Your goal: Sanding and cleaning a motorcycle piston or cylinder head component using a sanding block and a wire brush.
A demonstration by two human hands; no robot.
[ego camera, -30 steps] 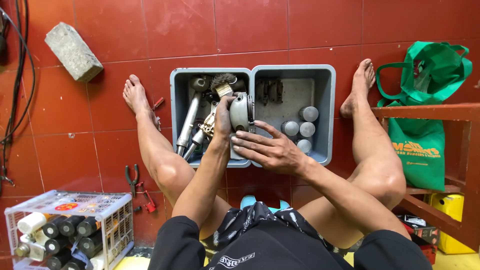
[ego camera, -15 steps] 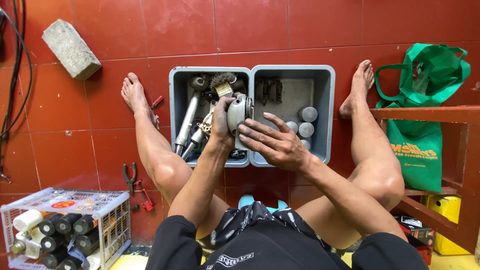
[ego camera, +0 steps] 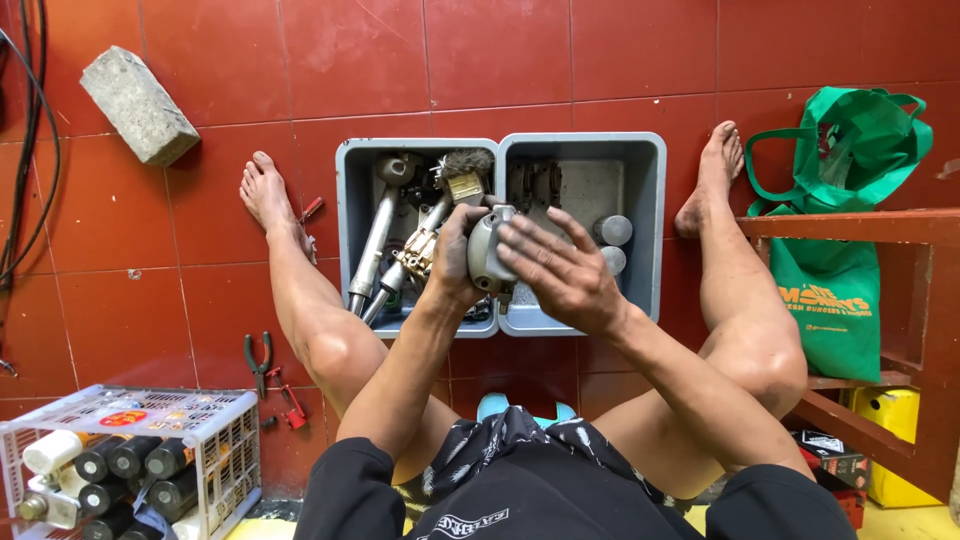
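I sit on the red tiled floor with my legs spread around two grey plastic bins. My left hand (ego camera: 455,262) grips a round grey metal part (ego camera: 489,252) held over the seam between the bins. My right hand (ego camera: 562,270) lies flat against that part's right side, fingers spread. The left bin (ego camera: 347,200) holds long metal tools, a brass fitting and a brush. The right bin (ego camera: 650,190) holds a few grey cylinders (ego camera: 612,232) and dark metal pieces at its back.
A grey brick (ego camera: 138,105) lies at upper left, cables (ego camera: 25,160) along the left edge. Pliers (ego camera: 258,358) and a small red tool lie by my left leg. A white crate (ego camera: 130,460) of cans stands lower left. A green bag (ego camera: 835,230) hangs on a red wooden frame (ego camera: 900,300) at right.
My right hand has moved up from the bin's front edge onto the round metal part. The left hand has kept its grip on it.
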